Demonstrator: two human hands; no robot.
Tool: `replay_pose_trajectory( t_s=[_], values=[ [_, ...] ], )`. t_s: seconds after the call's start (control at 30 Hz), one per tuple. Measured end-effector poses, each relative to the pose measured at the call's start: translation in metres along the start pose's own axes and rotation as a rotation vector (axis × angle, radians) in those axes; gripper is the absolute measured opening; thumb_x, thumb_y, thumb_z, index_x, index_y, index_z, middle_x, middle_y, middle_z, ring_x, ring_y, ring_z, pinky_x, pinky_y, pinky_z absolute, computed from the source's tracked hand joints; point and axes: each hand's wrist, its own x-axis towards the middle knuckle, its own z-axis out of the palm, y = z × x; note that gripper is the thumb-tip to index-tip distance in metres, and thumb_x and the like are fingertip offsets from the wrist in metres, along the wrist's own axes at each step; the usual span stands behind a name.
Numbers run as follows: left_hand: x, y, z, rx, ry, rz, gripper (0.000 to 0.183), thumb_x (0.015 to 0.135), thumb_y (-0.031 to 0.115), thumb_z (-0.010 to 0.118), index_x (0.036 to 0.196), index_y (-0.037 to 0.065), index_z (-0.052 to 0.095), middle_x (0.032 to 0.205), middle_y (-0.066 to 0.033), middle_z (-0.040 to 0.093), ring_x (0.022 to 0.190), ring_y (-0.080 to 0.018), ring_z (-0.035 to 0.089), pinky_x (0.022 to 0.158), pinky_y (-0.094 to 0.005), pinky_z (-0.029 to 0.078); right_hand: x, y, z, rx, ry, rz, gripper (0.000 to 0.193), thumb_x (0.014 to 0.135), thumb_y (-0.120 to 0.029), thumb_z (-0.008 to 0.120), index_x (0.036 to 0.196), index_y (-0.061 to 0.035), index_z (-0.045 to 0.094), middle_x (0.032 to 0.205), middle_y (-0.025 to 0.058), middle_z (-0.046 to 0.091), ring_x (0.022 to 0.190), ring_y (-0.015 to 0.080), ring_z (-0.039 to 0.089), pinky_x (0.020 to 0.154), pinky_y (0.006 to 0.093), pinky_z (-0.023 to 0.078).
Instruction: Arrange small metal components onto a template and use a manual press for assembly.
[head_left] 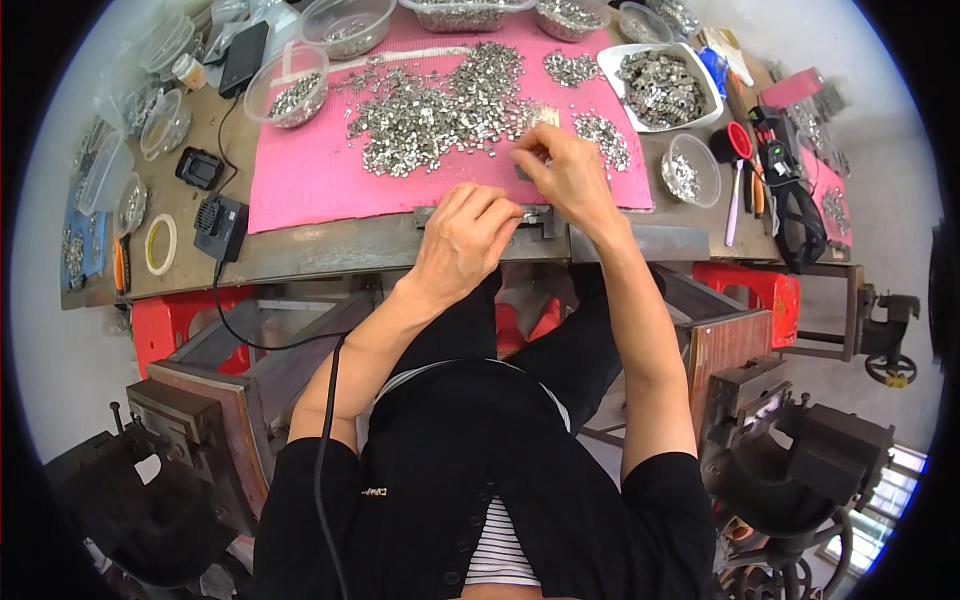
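My left hand [462,238] is at the table's front edge, its fingers curled together over a dark metal fixture [541,222]. Whatever sits between those fingertips is too small or hidden to name. A little to the right and farther in, my right hand [568,172] hovers over the pink mat [300,190] with thumb and forefinger pinched. Its fingertips hide what they may hold. Beyond both hands, a wide pile of small shiny metal pieces [430,120] lies spread on the mat. Smaller heaps of metal pieces [600,138] lie close to my right hand.
A white tray [606,62] of metal parts and a clear round tub [712,170] stand at the right. Another clear tub [262,88] stands at the left, near a black charger [220,226] and a tape roll [161,246]. A black cable [326,440] crosses my left arm.
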Motion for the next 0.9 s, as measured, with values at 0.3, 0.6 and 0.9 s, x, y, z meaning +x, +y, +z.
replay_pose_trajectory(
  t_s=[0.3,0.6,0.9],
  values=[
    [-0.004,0.005,0.006,0.101,0.068,-0.071,0.02,0.082,0.011,0.077,0.101,0.007,0.071,0.094,-0.0072,0.071,0.092,-0.0275,0.064,0.091,-0.0434,0.045,-0.023,0.013,-0.007,0.008,0.006,-0.049,0.011,0.088,-0.008,0.072,0.096,-0.0022,0.074,0.088,0.015,0.069,0.078,0.0332,0.067,0.07,0.0414,0.052],
    [-0.01,0.011,0.004,0.129,0.088,-0.141,0.032,0.084,0.014,0.078,0.113,0.006,0.066,0.106,-0.009,0.07,0.1,-0.0302,0.064,0.103,-0.048,0.039,-0.028,0.012,0.005,-0.015,-0.007,0.028,0.012,0.086,-0.01,0.074,0.094,-0.0014,0.074,0.083,0.0149,0.066,0.078,0.0331,0.067,0.069,0.0421,0.052],
    [-0.017,0.005,0.006,0.091,0.083,-0.13,0.037,0.085,0.009,0.076,0.119,0.005,0.064,0.109,-0.0102,0.069,0.104,-0.0321,0.063,0.104,-0.0498,0.04,-0.025,0.015,0.003,-0.134,-0.057,-0.078,0.013,0.085,-0.01,0.074,0.094,-0.0013,0.072,0.084,0.0155,0.064,0.077,0.037,0.064,0.069,0.0476,0.05]
  ],
)
